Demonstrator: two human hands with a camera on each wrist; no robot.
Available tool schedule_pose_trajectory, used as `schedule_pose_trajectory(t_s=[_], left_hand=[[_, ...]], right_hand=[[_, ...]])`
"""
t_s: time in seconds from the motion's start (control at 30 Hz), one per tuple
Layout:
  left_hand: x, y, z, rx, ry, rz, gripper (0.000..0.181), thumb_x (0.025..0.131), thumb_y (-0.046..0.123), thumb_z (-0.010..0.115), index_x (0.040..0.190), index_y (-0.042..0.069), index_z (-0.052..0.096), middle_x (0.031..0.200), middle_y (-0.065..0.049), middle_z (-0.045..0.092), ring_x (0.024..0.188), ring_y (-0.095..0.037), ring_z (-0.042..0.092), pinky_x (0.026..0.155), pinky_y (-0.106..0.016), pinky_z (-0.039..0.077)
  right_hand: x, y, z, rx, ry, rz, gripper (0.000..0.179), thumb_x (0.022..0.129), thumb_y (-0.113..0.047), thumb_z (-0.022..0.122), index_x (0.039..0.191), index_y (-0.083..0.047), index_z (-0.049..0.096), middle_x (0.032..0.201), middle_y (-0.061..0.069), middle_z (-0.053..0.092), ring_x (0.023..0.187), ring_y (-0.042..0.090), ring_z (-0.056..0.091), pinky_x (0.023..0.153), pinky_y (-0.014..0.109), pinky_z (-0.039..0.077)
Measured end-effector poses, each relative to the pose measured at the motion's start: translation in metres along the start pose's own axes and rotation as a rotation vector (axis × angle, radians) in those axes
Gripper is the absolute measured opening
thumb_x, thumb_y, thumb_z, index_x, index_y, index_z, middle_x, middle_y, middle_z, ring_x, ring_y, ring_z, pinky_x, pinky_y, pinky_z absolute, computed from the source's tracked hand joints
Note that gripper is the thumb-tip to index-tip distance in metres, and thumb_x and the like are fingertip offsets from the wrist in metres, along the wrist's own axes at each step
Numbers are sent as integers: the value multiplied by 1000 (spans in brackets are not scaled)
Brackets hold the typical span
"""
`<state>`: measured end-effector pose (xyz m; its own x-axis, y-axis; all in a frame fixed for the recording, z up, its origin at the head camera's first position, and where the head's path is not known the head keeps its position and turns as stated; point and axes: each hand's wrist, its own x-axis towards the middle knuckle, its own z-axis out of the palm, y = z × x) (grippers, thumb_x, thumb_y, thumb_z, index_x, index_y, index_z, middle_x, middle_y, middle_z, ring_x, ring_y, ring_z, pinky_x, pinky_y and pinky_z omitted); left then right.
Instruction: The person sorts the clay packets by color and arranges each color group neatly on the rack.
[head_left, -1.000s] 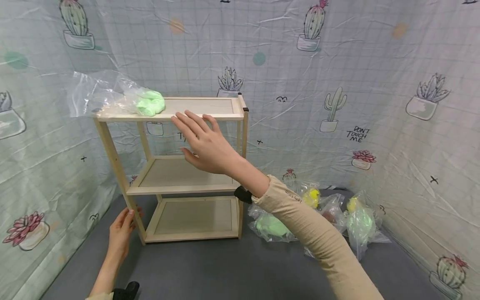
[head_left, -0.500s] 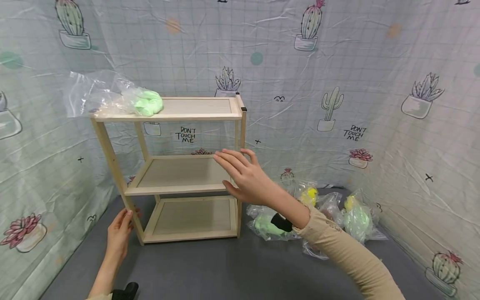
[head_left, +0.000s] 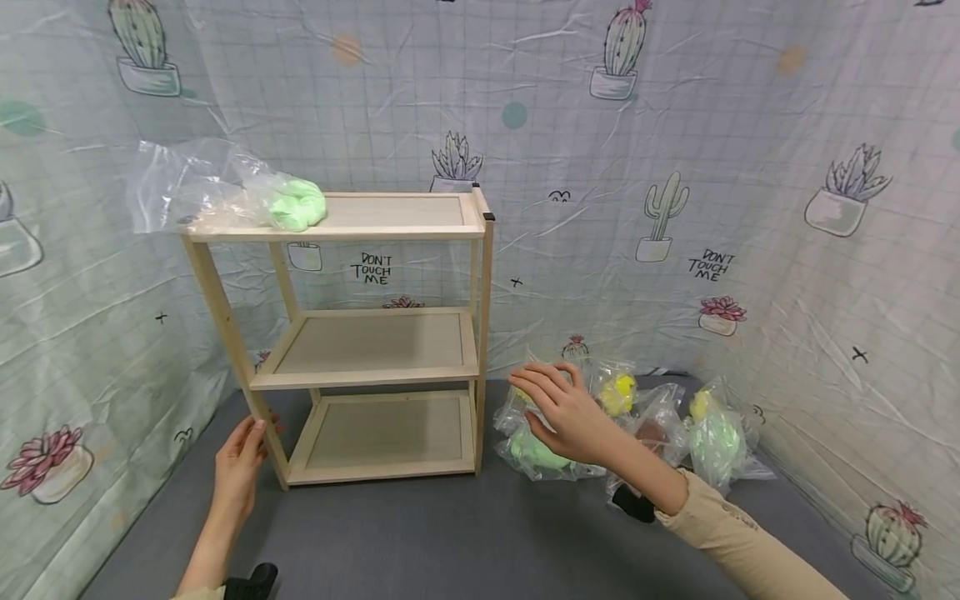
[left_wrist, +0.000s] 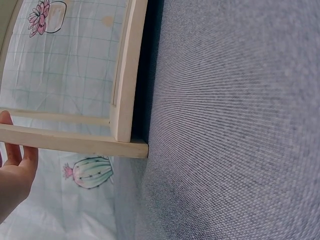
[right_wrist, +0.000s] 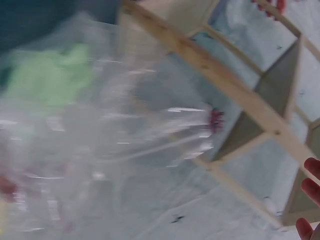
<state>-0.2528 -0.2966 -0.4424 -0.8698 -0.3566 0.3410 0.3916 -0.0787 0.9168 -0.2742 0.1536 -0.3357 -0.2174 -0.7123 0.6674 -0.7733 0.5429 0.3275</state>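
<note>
A three-tier wooden shelf (head_left: 363, 380) stands upright on the grey floor cloth. My left hand (head_left: 238, 467) grips its front left leg low down, fingers round the wood; the left wrist view shows fingers on both sides of the leg (left_wrist: 75, 141). My right hand (head_left: 570, 415) is over the bagged things right of the shelf, its fingers spread and holding nothing. Under and behind it lies a clear plastic bag with a light green soft thing (head_left: 536, 450). In the right wrist view that green thing (right_wrist: 50, 75) looks blurred. On the top shelf lies another bagged light green bundle (head_left: 297, 205).
More clear bags lie at the right: one with a yellow thing (head_left: 618, 394), a brownish one (head_left: 660, 425), and a green and yellow one (head_left: 718, 442). A cactus-print sheet (head_left: 570, 150) hangs behind and on both sides.
My right hand has moved from before the top shelf down and right to the bags. The left hand has kept its grip on the leg.
</note>
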Motion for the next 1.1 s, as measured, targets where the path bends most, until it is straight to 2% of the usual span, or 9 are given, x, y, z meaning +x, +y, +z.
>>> schedule_pose_trajectory(t_s=[0.07,0.2,0.4,0.7,0.8,0.87,0.93,1.03,1.1], left_hand=[[0,0,0,-7,-7,4,34,94,15,45,124,-1,45,95,17,64,87,3,62,73,-11,44],[3,-8,-6,18,-28,36,41,94,20,46,128,-2,42,98,17,64,89,3,61,74,-10,44],[19,-42,-28,1,-83,92,42,94,20,46,131,0,41,105,13,63,95,-1,62,75,-12,45],[37,-79,-46,2,-20,48,43,93,22,47,131,2,41,108,9,63,97,-3,62,75,-12,45],[36,-77,-47,-11,-51,66,41,94,20,46,131,4,42,109,9,63,97,-3,62,75,-13,45],[31,-66,-41,3,-69,72,40,94,20,46,131,6,43,108,10,63,97,-3,61,75,-13,44],[26,-56,-36,-43,-95,101,38,94,16,45,130,3,44,107,8,64,97,-5,62,74,-14,45],[15,-35,-22,-3,-80,103,39,93,20,47,129,3,45,104,12,64,94,-2,62,73,-13,44],[10,-25,-15,-25,-68,108,38,93,20,48,127,3,47,102,12,65,91,0,62,73,-12,44]], right_hand=[[-12,2,3,-6,-1,12,45,96,-31,24,122,-5,49,121,10,53,113,27,47,86,49,31],[-33,6,10,-27,11,24,46,96,-31,23,120,-4,51,118,11,55,109,27,49,84,48,32],[-60,11,18,-55,-5,43,46,96,-30,23,121,-4,51,119,12,55,107,26,48,81,46,32],[-88,15,24,-110,-54,95,48,97,-32,20,121,-3,51,124,11,51,108,27,47,81,46,32],[-97,16,29,-116,-66,104,48,98,-33,20,121,-4,52,124,12,51,109,28,46,80,46,32],[-102,17,33,-115,-70,107,48,98,-33,21,121,-4,51,125,12,50,109,29,46,79,46,32],[-108,18,38,-103,-78,116,44,98,-32,27,121,-4,51,126,12,49,110,30,46,80,46,30],[-115,20,45,-89,-97,137,39,93,-30,43,122,-5,51,127,13,48,111,31,45,80,47,29],[-119,20,49,-81,-117,157,43,85,-26,56,123,-5,50,127,14,48,110,32,45,80,49,29]])
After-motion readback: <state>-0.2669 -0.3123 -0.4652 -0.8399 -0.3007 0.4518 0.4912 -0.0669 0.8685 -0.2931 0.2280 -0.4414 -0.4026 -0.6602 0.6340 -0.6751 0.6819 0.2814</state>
